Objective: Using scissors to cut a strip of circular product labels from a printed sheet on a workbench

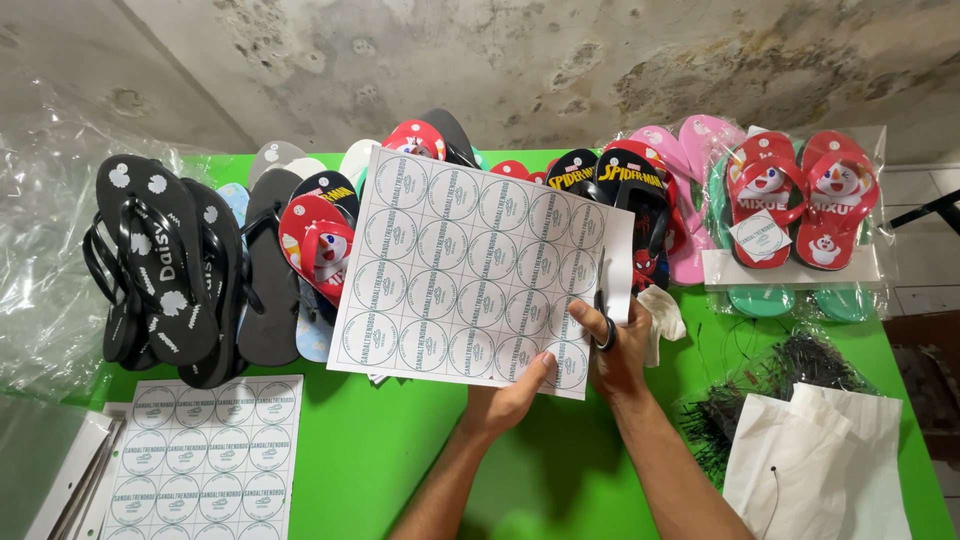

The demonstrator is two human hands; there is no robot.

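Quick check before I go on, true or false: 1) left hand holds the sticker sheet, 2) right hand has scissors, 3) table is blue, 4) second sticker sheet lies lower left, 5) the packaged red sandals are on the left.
1) The left hand holds the sticker sheet at its lower edge: true.
2) The right hand holds scissors: true.
3) The table is blue: false, it is green.
4) A second sticker sheet lies lower left: true.
5) The packaged red sandals are on the left: false, they are on the right.

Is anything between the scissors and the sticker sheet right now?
Nothing visible. The right hand holds the scissors with the blades at the right edge of the sticker sheet, which the left hand pinches at its bottom edge.
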